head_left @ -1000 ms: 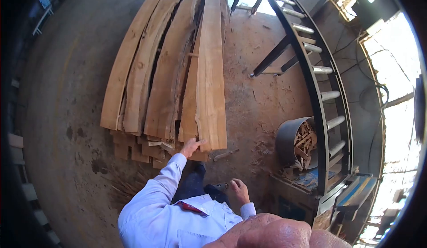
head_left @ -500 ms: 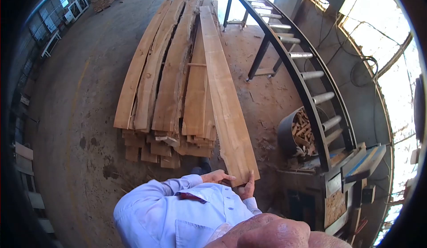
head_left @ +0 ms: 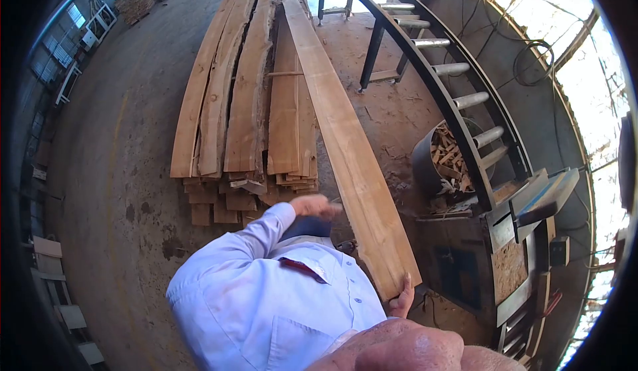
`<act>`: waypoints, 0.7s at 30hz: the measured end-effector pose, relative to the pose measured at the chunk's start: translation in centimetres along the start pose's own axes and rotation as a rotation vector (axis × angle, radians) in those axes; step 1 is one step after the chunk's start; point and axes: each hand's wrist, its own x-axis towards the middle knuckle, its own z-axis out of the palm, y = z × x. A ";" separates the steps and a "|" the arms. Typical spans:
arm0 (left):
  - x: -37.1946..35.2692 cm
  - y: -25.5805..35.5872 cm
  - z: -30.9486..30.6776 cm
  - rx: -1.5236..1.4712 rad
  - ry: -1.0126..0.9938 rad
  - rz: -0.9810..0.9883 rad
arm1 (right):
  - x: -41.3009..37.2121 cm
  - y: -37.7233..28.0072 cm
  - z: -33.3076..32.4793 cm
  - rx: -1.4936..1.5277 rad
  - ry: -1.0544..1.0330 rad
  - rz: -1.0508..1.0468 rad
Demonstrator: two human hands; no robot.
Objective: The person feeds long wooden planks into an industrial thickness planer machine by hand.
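A long sawn plank [head_left: 352,165] slants from the top of the board stack down to my body. My right hand [head_left: 402,298] grips its near end at the right corner, thumb on top and the other fingers mostly hidden. To the left of the plank, over the near end of the stack, is my left hand [head_left: 316,206]. It is blurred by motion, its fingertips close to the plank's left edge, with a gap showing. The stacked boards [head_left: 249,118] lie lengthwise in front of me, several layers deep, some with rough bark edges.
A black roller conveyor [head_left: 432,45] runs along the right. Beside it stands a round bin [head_left: 428,165] of wood offcuts. A machine or bench [head_left: 458,258] is at the near right. Another wood pile [head_left: 136,0] lies at the far left.
My left hand has come off the plank's near end and moved up and left. The plank's near end has shifted right and nearer to me, still in my right hand.
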 end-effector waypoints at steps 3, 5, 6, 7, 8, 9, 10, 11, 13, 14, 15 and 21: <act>0.4 -0.9 -4.5 -0.656 0.468 -0.230 | -0.2 0.6 -1.2 -0.020 0.026 0.010; 2.4 -3.7 -7.4 -1.212 0.597 -0.350 | -0.4 0.8 -0.7 -0.031 0.056 0.000; 3.3 -4.4 -9.0 -1.239 0.745 -0.289 | -0.5 0.9 -0.6 0.003 0.047 0.008; 4.5 -5.0 -10.3 -1.269 0.890 -0.225 | -0.7 0.9 -0.5 0.034 0.040 0.014; 5.4 -6.2 -11.7 -1.280 0.875 -0.222 | -1.1 0.6 0.0 0.031 0.054 0.004; 6.2 -7.5 -13.3 -1.299 0.931 -0.309 | -1.7 0.3 0.6 -0.041 0.104 -0.016; 7.0 -8.9 -14.7 -1.315 0.986 -0.396 | -1.7 0.1 1.2 -0.111 0.153 -0.036; 7.9 -10.3 -15.9 -1.326 0.974 -0.389 | -1.3 0.0 0.9 -0.115 0.163 -0.048; 9.1 -12.7 -18.5 -1.318 1.060 -0.395 | -1.0 0.2 0.5 -0.128 0.399 0.108; 9.4 -14.0 -19.7 -1.325 1.050 -0.397 | -1.3 0.0 1.5 -0.129 0.408 0.105; 9.7 -15.2 -20.8 -1.330 1.050 -0.403 | -1.9 -0.3 2.5 -0.181 0.412 0.056; 10.8 -20.5 -27.0 -1.439 1.000 -0.298 | -6.6 -5.5 11.2 -0.511 0.411 -0.260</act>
